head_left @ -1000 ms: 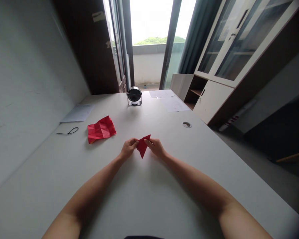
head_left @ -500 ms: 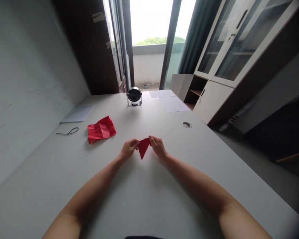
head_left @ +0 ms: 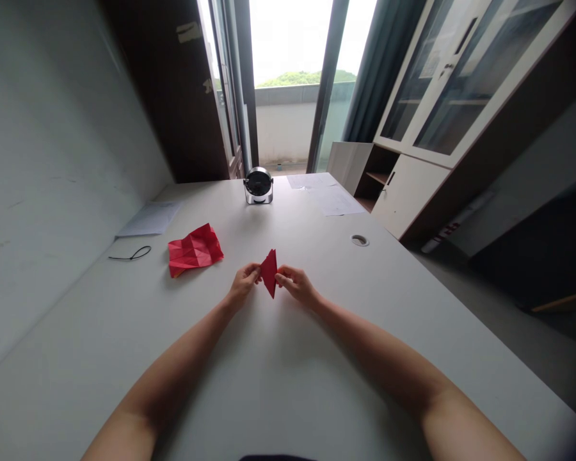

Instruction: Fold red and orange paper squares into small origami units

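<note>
A piece of folded red paper [head_left: 269, 274], shaped like a triangle, is held up between both hands over the white table [head_left: 278, 371]. One corner points left and the long edge runs nearly upright on the right. My left hand [head_left: 244, 282] pinches the left corner between thumb and fingers. My right hand [head_left: 296, 283] is closed on the long right edge, where a bit of orange shows at the fingertips. To the left lies a larger creased red sheet [head_left: 195, 250], partly unfolded.
A round black device on a metal stand [head_left: 258, 186] is at the table's far side. White papers [head_left: 336, 197] lie back right, another paper sheet [head_left: 148, 219] back left. A black cable tie [head_left: 132, 254] is by the wall. A cable hole [head_left: 360, 241] sits right.
The folded red paper has turned: its point faced down toward me and now faces left. My right hand has moved slightly down and left onto the long edge.
</note>
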Demonstrator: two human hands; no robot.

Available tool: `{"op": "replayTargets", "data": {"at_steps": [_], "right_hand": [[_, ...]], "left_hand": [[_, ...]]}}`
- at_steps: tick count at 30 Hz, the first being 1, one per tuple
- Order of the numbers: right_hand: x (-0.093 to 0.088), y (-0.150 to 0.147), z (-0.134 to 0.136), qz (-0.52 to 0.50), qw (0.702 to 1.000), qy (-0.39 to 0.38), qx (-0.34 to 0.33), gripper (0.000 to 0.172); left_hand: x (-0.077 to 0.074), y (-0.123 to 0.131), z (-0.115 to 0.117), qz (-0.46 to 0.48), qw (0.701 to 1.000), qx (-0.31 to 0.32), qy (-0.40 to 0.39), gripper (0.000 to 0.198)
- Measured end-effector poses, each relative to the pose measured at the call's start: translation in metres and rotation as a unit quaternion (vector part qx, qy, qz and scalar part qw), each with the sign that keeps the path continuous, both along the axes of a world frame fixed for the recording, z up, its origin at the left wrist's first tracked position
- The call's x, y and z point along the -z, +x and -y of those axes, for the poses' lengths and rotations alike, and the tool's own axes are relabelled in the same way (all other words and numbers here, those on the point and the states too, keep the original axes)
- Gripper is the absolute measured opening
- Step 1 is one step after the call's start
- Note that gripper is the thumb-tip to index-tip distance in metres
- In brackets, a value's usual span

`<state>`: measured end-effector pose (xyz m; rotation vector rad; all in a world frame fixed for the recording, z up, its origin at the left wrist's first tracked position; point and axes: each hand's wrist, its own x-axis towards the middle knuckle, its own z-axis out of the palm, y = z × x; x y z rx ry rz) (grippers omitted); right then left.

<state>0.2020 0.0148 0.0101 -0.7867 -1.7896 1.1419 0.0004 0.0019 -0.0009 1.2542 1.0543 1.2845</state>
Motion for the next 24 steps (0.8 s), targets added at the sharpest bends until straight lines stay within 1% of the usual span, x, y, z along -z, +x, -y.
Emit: {"op": "replayTargets", "data": {"at_steps": [4, 8, 11, 13, 16, 20, 24], "right_hand": [[0.0, -0.001, -0.001, -0.017, 1.0, -0.021, -0.014, 0.041], [0.003, -0.003, -0.003, -0.052, 0.997, -0.054, -0.031, 0.042], [0.007, -0.005, -0.004, -0.079, 0.993, -0.077, -0.039, 0.039], [0.009, -0.007, -0.005, -0.092, 0.992, -0.08, -0.034, 0.035], [0.014, -0.009, -0.007, -0.074, 0.996, -0.052, 0.002, 0.03], [0.015, -0.007, -0.008, 0.013, 0.997, 0.015, 0.076, 0.02], [0.01, -0.003, -0.005, 0.066, 0.99, 0.074, 0.103, 0.014]], "left_hand": [[-0.001, 0.0, 0.0, 0.012, 1.0, 0.011, -0.017, 0.034], [-0.004, 0.0, 0.001, 0.041, 0.998, 0.041, -0.036, 0.035], [-0.006, 0.001, 0.003, 0.054, 0.996, 0.058, -0.041, 0.034], [-0.007, 0.003, 0.004, 0.046, 0.996, 0.065, -0.037, 0.032], [-0.008, 0.005, 0.006, 0.013, 0.997, 0.071, -0.023, 0.03], [-0.011, 0.006, 0.008, -0.035, 0.997, 0.066, -0.017, 0.029], [-0.012, 0.007, 0.009, -0.04, 0.996, 0.074, -0.014, 0.034]]}}
